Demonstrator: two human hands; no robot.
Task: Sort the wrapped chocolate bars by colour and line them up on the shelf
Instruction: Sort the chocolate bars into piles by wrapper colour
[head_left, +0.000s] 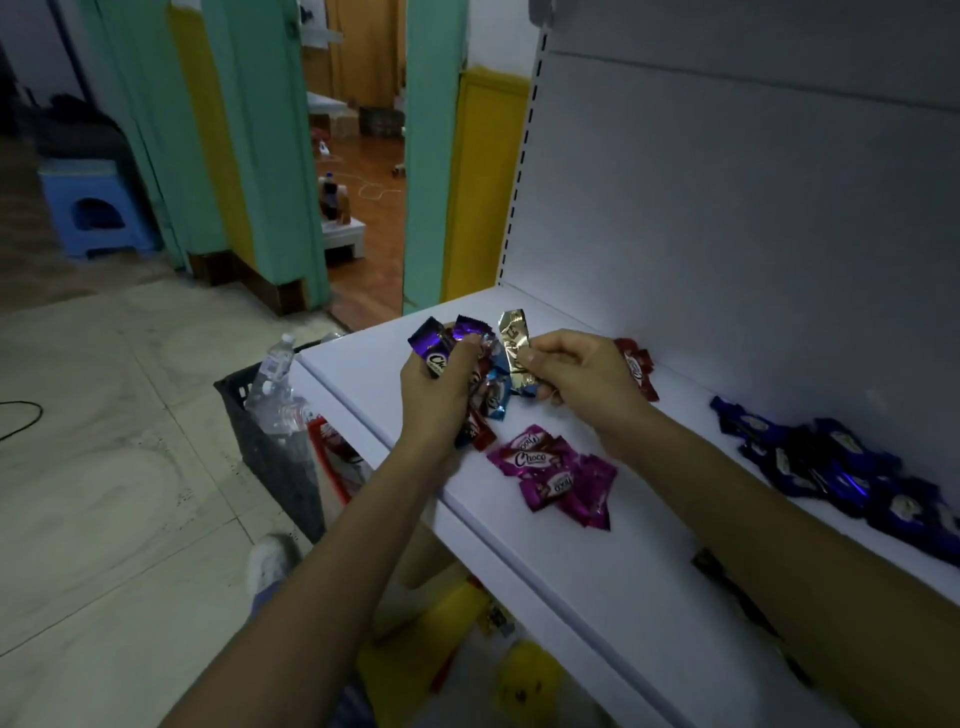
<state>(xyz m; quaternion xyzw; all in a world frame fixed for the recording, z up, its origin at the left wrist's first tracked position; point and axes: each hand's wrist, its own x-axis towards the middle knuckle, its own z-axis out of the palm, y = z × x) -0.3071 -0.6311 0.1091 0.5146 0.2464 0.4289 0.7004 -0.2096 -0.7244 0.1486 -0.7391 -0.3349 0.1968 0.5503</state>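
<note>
Step in hand: sorting, as I judge it; one bar is being picked out of a mixed handful, and no colour is lined up yet
Left grip (436, 384): fingers curled round a mixed bunch (480, 387) of purple, red and light-blue bars, held over the front left part of the shelf (649, 571)
Right grip (582, 379): thumb and fingers pinching the lower half of a gold bar (514, 345), which stands upright and touches the bunch
Magenta pile (556, 473): loose on the shelf near the front edge, between the two forearms
Red bars (636, 369): by the back wall, partly hidden behind the right grip
Dark blue pile (841, 467): heaped well to the right, apart from the others
Next move: likely calls for drawing the gold bar clear without dragging its neighbours, then laying it on a bare spot of its own, since no gold group shows
Beside the shelf: a dark crate (270, 441) with water bottles on the floor
</note>
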